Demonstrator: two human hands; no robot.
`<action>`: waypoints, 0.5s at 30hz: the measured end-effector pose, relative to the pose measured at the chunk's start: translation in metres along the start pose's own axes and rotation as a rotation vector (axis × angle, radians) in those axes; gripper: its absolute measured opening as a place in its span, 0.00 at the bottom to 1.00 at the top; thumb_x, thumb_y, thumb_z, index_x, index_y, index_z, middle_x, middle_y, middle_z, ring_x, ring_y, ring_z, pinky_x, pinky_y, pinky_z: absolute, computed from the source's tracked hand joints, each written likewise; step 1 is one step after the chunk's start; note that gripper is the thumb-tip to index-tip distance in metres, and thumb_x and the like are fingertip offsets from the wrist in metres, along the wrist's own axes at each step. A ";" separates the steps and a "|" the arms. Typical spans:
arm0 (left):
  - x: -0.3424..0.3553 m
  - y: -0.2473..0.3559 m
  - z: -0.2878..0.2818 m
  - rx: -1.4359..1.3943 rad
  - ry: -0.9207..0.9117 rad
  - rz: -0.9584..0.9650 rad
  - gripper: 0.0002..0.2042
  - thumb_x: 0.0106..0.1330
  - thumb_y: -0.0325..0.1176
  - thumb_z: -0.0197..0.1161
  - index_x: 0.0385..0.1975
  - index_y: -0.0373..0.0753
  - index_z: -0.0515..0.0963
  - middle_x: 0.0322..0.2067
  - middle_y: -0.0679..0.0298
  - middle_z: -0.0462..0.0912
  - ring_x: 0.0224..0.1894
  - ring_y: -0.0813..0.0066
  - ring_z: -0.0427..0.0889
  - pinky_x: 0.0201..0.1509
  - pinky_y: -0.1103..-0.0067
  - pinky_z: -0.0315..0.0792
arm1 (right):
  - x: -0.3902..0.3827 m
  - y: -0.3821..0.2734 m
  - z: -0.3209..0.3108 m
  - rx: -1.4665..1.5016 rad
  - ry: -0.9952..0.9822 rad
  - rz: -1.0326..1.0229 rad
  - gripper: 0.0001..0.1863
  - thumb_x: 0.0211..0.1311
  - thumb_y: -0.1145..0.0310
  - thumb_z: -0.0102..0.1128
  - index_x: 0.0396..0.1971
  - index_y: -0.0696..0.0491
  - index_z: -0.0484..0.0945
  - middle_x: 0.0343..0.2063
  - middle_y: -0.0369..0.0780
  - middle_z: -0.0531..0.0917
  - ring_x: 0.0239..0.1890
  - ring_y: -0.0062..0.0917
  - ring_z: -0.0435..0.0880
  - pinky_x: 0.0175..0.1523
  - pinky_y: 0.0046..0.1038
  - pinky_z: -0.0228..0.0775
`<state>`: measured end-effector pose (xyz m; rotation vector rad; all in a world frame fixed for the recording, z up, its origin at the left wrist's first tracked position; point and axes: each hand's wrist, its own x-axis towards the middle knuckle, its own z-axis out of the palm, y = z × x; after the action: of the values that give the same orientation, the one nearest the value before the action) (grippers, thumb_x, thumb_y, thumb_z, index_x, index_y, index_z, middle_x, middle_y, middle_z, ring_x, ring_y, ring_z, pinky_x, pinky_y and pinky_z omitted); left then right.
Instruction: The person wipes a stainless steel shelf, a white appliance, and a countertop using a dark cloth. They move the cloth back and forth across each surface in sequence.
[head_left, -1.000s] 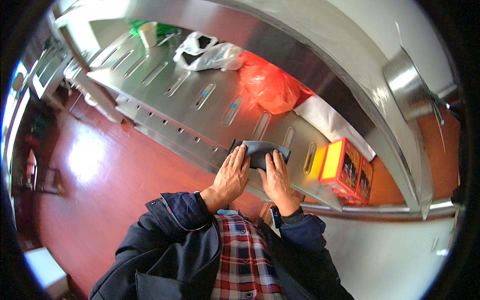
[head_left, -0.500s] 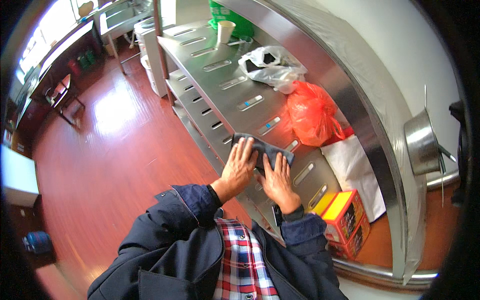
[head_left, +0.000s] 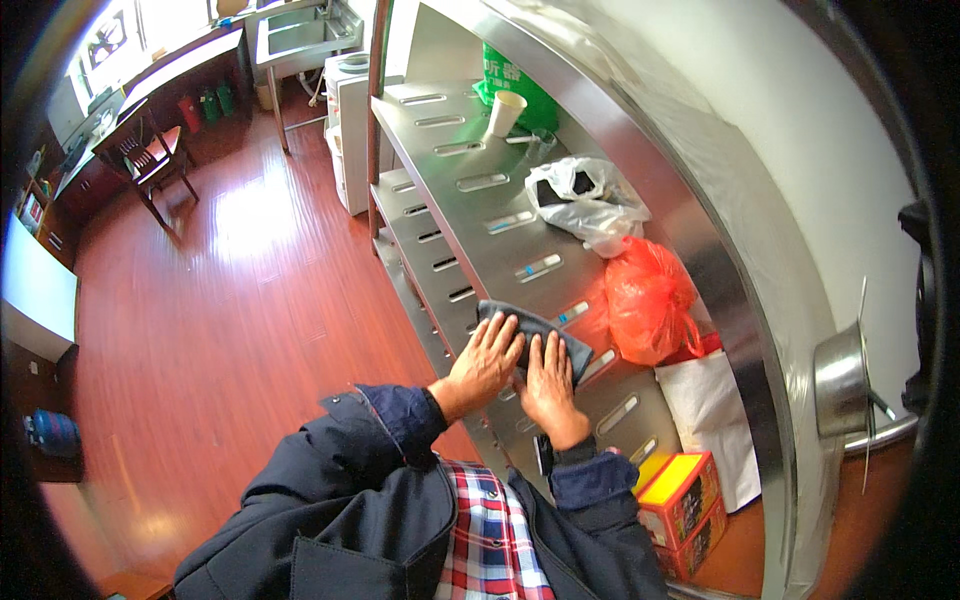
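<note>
Left hand (head_left: pixel 485 364) and right hand (head_left: pixel 550 388): fingers extended on grey cloth (head_left: pixel 532 320), over metal shelf (head_left: pixel 490 246); thumb grip cannot be confirmed. Red bag (head_left: pixel 648 300) sits at 2 o'clock from cloth. Risk: bag displacement, caused by overreaching.

Dark navy cloth jacket (head_left: pixel 300 500), worn open; stitched patch pocket (head_left: pixel 350 575) at seven o'clock. Red, white and blue plaid buttoned shirt (head_left: pixel 485 540), six o'clock. Broad blue sleeve cuff (head_left: pixel 398 425). Black wrist-worn device (head_left: pixel 543 455), five o'clock.
</note>
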<state>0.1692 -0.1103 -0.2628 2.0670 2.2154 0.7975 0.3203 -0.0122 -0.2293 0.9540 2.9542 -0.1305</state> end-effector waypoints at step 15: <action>0.051 -0.105 -0.017 0.078 0.025 0.020 0.33 0.69 0.35 0.58 0.75 0.31 0.65 0.78 0.44 0.59 0.83 0.48 0.50 0.85 0.55 0.45 | 0.099 -0.051 0.007 -0.098 0.066 0.061 0.43 0.64 0.72 0.64 0.78 0.61 0.56 0.78 0.59 0.55 0.81 0.56 0.53 0.82 0.52 0.47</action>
<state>0.0588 -0.0685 -0.2701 2.1288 2.2777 0.7547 0.2099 0.0033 -0.2390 1.0535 2.9544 0.0471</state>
